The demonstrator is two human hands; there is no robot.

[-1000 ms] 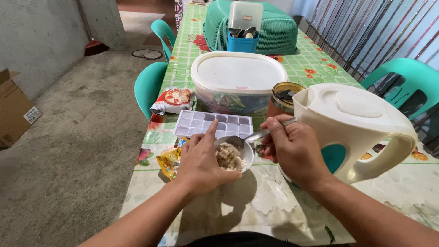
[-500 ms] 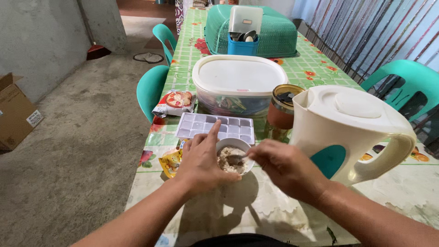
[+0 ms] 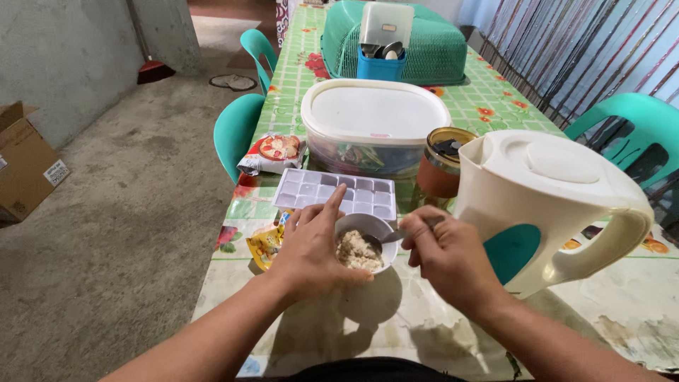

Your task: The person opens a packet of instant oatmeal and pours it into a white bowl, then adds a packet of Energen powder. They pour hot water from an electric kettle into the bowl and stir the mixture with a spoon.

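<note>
Single view, worn on the head, looking steeply down and forward along a long table [image 3: 453, 311] running from the bottom edge to the top centre. Close to both forearms, entering from the bottom; left hand [image 3: 311, 247] and right hand [image 3: 445, 255] at lower centre. Bare floor [image 3: 106, 212] filling the left side; no second view to overlap.

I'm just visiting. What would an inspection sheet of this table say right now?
Surface: table under a worn floral plastic cover.
Job's things: small bowl of pale lumpy food; spoon dipping in.
Clutter: ice tray, lidded tub, cream kettle, jar, snack packet, green food cover.
Hands: left hand cups the bowl; right hand grips the spoon.
Cables: nothing seen.
Surroundings: teal chairs, concrete floor, cardboard box.
</note>
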